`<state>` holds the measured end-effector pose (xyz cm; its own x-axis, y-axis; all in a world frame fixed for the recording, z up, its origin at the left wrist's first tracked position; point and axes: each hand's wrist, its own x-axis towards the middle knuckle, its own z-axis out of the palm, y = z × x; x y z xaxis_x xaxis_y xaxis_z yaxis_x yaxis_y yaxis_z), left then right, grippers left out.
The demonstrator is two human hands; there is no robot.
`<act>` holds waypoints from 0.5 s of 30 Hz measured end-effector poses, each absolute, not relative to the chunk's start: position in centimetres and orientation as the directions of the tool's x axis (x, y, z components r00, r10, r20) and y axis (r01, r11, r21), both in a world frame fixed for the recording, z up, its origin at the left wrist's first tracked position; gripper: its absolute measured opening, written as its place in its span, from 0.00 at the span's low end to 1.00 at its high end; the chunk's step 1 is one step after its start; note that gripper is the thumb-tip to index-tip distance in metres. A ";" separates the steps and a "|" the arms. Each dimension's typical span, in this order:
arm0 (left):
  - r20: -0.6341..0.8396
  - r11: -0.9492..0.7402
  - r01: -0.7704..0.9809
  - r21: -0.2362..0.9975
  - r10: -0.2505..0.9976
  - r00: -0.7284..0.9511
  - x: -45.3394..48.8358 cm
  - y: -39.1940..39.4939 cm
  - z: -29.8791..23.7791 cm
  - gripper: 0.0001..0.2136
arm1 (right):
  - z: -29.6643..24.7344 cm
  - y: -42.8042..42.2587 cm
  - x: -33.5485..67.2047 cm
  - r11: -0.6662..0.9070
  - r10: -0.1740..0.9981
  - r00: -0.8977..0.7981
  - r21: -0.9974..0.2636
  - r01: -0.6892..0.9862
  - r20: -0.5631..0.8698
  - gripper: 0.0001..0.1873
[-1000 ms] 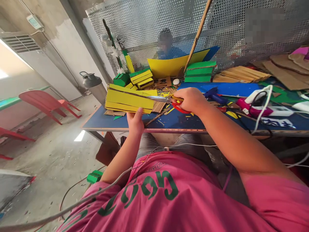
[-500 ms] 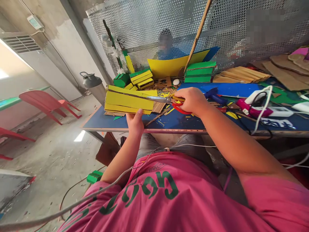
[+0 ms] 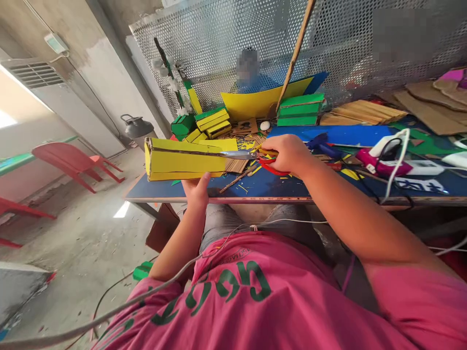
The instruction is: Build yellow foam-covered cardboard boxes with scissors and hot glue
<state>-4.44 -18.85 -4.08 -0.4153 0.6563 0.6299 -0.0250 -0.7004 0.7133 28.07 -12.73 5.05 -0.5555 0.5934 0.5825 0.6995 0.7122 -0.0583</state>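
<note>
near the table edge (image 3: pixel 233 199), left fingers (image 3: pixel 204 182) clasp yellow cardboard (image 3: pixel 186 163); right fingers (image 3: pixel 274 141) grip scissors (image 3: pixel 248 155) at its edge

Bright daylight glares left of the bench (image 3: pixel 277 190), whitening a floor patch (image 3: pixel 121 209); shadow lies beneath the bench, and pixelation masks areas behind it.

The table (image 3: pixel 272 188) is showing bare room front-centre; scissors (image 3: pixel 248 155) are blocking behind, a magenta-and-white device (image 3: pixel 367 156) crowding the right
</note>
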 end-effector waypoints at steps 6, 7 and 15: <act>0.617 -0.701 -0.063 0.710 0.663 -0.425 -5.2 -18.0 -4.9 0.47 | 4.6 -12.6 27.5 0.701 0.600 -0.569 -0.028 0.712 0.562 0.13; 0.611 -0.697 -0.067 0.713 0.666 -0.429 -5.2 -18.0 -5.0 0.47 | 4.5 -12.6 27.5 0.700 0.600 -0.569 -0.023 0.714 0.562 0.12; 0.613 -0.700 -0.091 0.709 0.675 -0.411 -5.2 -18.0 -5.3 0.48 | 4.2 -12.4 27.2 0.691 0.616 -0.594 0.007 0.722 0.518 0.09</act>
<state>-5.22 -18.00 -5.28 -0.4107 0.6746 0.6133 -0.0905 -0.6995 0.7088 27.24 -12.36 4.21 -0.5941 0.6155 0.5178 0.7224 0.6914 0.0069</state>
